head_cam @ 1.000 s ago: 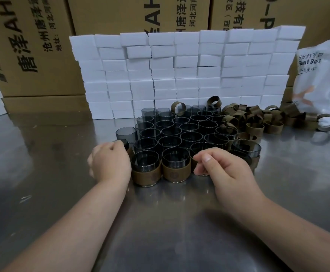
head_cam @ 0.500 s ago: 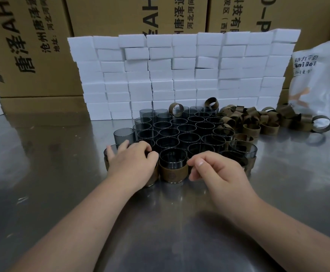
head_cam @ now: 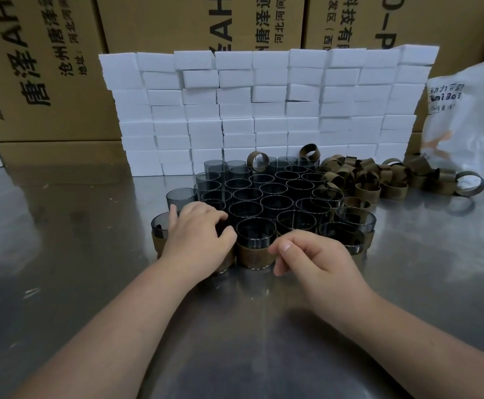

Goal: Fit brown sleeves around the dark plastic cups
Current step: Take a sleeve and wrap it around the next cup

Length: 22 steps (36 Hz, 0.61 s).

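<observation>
Nearest, both forearms reach in over the steel table (head_cam: 249, 326). The left hand (head_cam: 197, 240) lies on top of a sleeved cup (head_cam: 227, 262), fingers bent down over its rim and holding it; only a strip of its brown sleeve shows below the palm. The right hand (head_cam: 318, 260) rests on the table with its fingers loosely curled. Its forefinger and thumb tips are right at the edge of the middle sleeved cup (head_cam: 256, 243), which stands between the two hands. Whether they pinch its sleeve cannot be told.

Just outside the left hand stands another cup with a sleeve (head_cam: 158, 227). Beyond the right hand's knuckles are two more sleeved cups (head_cam: 347, 234).

Past the fingertips of both hands, the bare dark cups (head_cam: 275, 197) stand upright, packed rim to rim in rows. Two loose sleeves sit on top of the farthest ones. Farther off, beyond the right hand, lies the pile of loose brown sleeves (head_cam: 370, 180).

Behind everything rises a wall of white foam blocks (head_cam: 263, 110). A printed plastic bag (head_cam: 471, 125) sits at its right-hand end, and cardboard boxes (head_cam: 48, 67) stand at the back.
</observation>
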Each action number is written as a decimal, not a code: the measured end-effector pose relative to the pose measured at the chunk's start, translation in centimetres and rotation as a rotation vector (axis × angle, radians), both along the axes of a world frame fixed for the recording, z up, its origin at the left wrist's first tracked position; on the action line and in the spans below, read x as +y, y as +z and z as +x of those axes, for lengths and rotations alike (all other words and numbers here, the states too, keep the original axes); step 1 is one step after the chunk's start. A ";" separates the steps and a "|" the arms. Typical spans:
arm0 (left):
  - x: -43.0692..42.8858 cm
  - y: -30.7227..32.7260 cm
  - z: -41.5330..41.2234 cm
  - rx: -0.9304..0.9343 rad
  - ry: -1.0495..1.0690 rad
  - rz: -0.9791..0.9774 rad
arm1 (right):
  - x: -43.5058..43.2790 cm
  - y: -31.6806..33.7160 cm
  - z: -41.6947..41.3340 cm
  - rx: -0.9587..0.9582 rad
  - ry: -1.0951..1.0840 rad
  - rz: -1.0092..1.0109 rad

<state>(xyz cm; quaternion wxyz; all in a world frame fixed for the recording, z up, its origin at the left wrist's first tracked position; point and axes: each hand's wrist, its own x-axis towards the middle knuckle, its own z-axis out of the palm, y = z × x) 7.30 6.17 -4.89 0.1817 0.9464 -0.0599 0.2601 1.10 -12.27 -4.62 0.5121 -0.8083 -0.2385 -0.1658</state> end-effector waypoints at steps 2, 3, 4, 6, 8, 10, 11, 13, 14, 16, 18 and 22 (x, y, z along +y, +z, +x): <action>0.0 -0.2 0.0 -0.069 -0.004 -0.007 | 0.0 -0.1 0.0 0.004 0.003 -0.006; -0.1 -0.2 0.0 -0.110 -0.005 -0.008 | 0.1 -0.1 0.0 0.006 0.006 -0.008; -0.1 -0.2 0.0 -0.154 -0.007 -0.007 | 0.1 -0.1 0.0 0.009 0.009 -0.007; -0.2 -0.2 -0.1 -0.246 -0.018 -0.005 | 0.1 -0.1 0.1 0.008 0.010 -0.001; -0.3 -0.1 -0.2 -0.318 -0.032 -0.010 | 0.0 -0.1 0.1 0.001 0.006 -0.002; -0.3 -0.1 -0.3 -0.355 -0.037 -0.017 | 0.0 -0.1 0.1 -0.002 0.001 -0.003; -0.3 -0.1 -0.4 -0.363 -0.035 -0.024 | 0.0 -0.1 0.1 -0.004 0.000 0.000; -0.4 0.0 -0.5 -0.379 -0.021 -0.056 | 0.1 -0.1 0.2 -0.011 -0.004 -0.002; -0.5 0.0 -0.6 -0.390 -0.008 -0.081 | 0.1 -0.2 0.2 -0.012 -0.004 -0.008; -0.7 0.0 -0.8 -0.410 0.010 -0.127 | 0.3 -0.2 0.1 -0.004 0.006 -0.012; -0.9 0.0 -1.0 -0.426 0.018 -0.151 | 0.4 -0.2 0.0 0.000 0.017 -0.010; -0.8 0.1 -1.2 -0.434 0.029 -0.179 | 0.4 -0.1 -0.3 -0.030 0.017 0.007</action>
